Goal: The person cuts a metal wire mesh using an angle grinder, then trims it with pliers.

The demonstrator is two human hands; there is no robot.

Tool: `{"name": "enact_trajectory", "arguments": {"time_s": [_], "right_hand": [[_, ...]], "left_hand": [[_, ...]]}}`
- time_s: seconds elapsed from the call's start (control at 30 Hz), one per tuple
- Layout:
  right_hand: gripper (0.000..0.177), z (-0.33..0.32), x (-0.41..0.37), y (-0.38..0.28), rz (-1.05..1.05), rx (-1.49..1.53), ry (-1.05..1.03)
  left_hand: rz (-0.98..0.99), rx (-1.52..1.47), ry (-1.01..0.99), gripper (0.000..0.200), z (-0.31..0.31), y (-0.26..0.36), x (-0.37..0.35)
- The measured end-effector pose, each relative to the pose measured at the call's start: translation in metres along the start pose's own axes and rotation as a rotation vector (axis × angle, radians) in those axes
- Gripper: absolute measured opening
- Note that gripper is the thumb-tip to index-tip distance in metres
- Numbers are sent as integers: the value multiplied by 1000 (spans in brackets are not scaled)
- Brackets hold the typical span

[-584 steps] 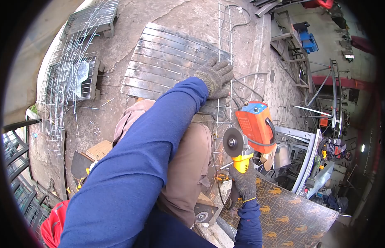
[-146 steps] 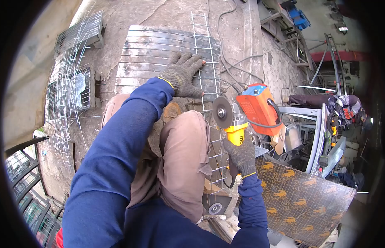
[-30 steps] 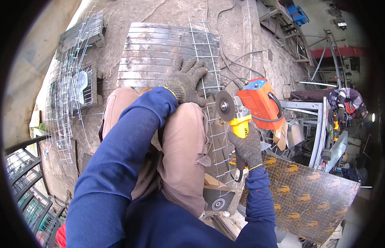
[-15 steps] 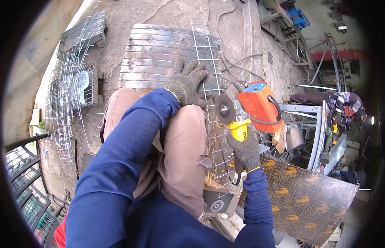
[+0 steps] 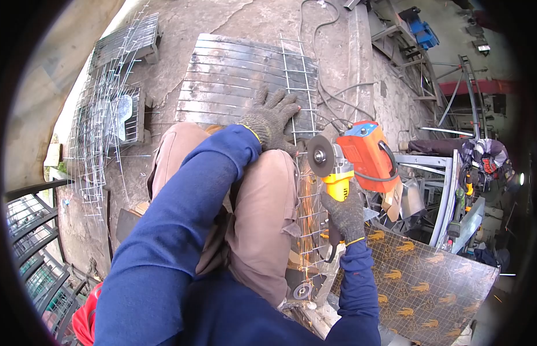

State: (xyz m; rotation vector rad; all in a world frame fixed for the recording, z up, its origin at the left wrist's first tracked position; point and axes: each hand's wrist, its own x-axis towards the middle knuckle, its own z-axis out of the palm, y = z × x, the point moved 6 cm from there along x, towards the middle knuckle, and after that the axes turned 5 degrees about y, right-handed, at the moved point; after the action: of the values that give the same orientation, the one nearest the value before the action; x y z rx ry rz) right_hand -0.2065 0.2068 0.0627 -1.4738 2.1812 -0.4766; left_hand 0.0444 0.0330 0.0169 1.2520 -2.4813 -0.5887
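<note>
My left hand point(image 5: 271, 120), in a dark knitted glove, lies with its fingers spread over a panel of metal slats point(image 5: 222, 75), beside my knee. Its fingertips reach the edge of a narrow strip of wire mesh point(image 5: 286, 72). My gloved right hand point(image 5: 346, 218) is wrapped round a yellow angle grinder point(image 5: 339, 187). The grinder's dark disc point(image 5: 320, 157) stands upright at the mesh strip, just right of my knee. Orange sparks point(image 5: 307, 216) stream from there along the strip toward me. The exact contact point of the disc is hidden.
An orange box-shaped machine point(image 5: 369, 153) with a handle stands right beside the grinder. Cables point(image 5: 343, 89) run across the floor. A loose disc point(image 5: 303, 291) lies near my leg. A printed board point(image 5: 421, 271) is at right, and mesh sheets point(image 5: 101, 115) at left.
The sparks have grown from a few specks to a long, dense stream. The whole view has shifted slightly; my left hand stays spread and my right hand keeps its hold on the grinder.
</note>
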Motion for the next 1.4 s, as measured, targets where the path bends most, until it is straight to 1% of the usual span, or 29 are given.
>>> {"name": "enact_trajectory", "arguments": {"time_s": [0.23, 0.3, 0.53, 0.6, 0.83, 0.9, 1.07, 1.13, 1.17, 1.23, 1.27, 1.33, 1.37, 1.4], "right_hand": [[63, -3, -4, -7, -18, -9, 7], [58, -3, -13, -2, 38, -16, -26], [57, -5, -13, -4, 19, -35, -32], [62, -2, -5, -4, -13, 19, 6], [60, -5, -6, -4, -28, 15, 10], [57, -3, -7, -5, 73, -12, -41], [58, -4, -7, -14, 68, -46, -3], [58, -4, -7, -11, 55, -63, 9], [58, -3, -7, -7, 73, -31, -23], [58, -4, -11, -7, 92, 1, -53], [58, -9, -14, -8, 100, 30, -20], [58, -13, -19, -5, 120, 62, 12], [58, -17, -18, -3, 108, 73, 20], [58, -21, -17, -3, 96, 84, 32]], "left_hand": [[0, 20, -18, 120, 1, 0, 1], [-3, 14, -30, 121, 2, 5, -5], [-8, 4, -54, 123, 0, 5, -4], [-18, 27, -47, 124, 0, 2, 2], [-25, 51, -74, 124, 0, 2, 1], [-27, 49, -80, 123, -1, 2, 2], [-19, 45, -66, 123, 2, 1, 1], [-6, 38, -26, 116, 2, 1, 1], [-5, 38, -25, 116, 4, -1, 1], [26, 30, 56, 99, 7, -4, 3], [24, 31, 56, 99, 11, -6, 3], [41, 49, 123, 80, 11, -5, 1], [50, 52, 120, 80, 11, -4, 0], [65, 63, 127, 74, 9, -3, -1]]}}
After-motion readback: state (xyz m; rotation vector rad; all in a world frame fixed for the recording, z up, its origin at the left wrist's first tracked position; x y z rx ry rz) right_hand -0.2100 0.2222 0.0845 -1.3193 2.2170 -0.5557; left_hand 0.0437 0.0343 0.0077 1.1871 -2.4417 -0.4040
